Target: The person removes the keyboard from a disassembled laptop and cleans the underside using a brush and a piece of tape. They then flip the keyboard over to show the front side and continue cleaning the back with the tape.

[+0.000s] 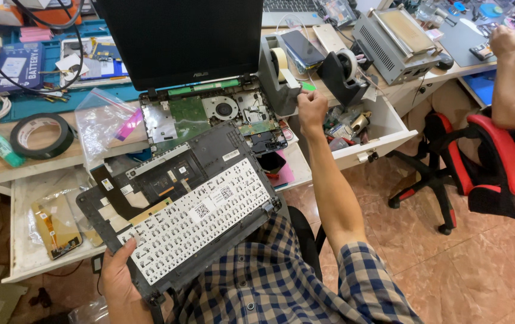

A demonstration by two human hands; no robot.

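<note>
My left hand [116, 279] grips the lower edge of a black laptop top cover [176, 207], held upside down over my lap so the white back of the keyboard [200, 219] faces up. My right hand [311, 108] is raised at a grey tape dispenser [278, 75] on the desk, pinching the end of the tape with a green tab at my fingertips. The opened laptop base [215, 114] lies on the desk with its green board and fan exposed, and its dark screen [179, 39] stands upright behind it.
A black tape roll [42, 135], a clear plastic bag [101, 123] and a second black tape dispenser [344, 75] sit on the desk. An open drawer [374, 135] juts out at right. Another person's arm [509, 90] and a red-black chair [479, 162] are at far right.
</note>
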